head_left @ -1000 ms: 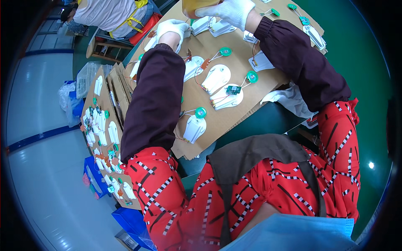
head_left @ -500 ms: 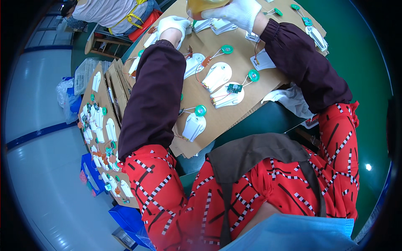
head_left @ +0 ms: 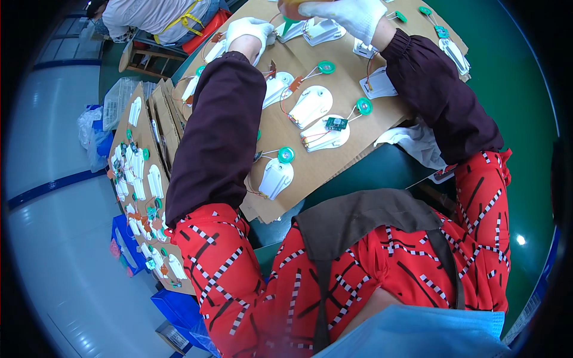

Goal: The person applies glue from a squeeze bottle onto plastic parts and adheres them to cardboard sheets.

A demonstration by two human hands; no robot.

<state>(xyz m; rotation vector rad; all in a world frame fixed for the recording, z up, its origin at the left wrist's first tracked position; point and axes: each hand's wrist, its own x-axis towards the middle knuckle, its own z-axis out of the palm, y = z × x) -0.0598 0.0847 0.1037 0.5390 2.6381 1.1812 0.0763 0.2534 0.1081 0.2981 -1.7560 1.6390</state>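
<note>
My right hand (head_left: 357,17), in a white glove, is closed around an amber squeeze bottle (head_left: 291,8) at the top edge, which cuts part of it off. A green pointed tip (head_left: 289,26) shows just below the bottle, over a white plastic housing (head_left: 296,31). To the left, my gloved left hand (head_left: 249,32) rests low over the cardboard with its fingers curled; what they hold is hidden. Between my forearms lie several white housings (head_left: 311,106) with thin wires. Some have round green-rimmed parts (head_left: 363,106) and a small green circuit board (head_left: 336,123).
The brown cardboard sheet (head_left: 310,185) covers the green table. Another cardboard sheet (head_left: 160,206) on the left carries many similar housings. A white cloth (head_left: 415,143) lies under my right forearm. Blue bins (head_left: 179,313) stand at lower left; another person (head_left: 161,21) sits at the upper left.
My right hand has moved slightly up and right with the bottle, and the green tip has shifted right. My left hand stays nearly in place. The whole view has shifted slightly.
</note>
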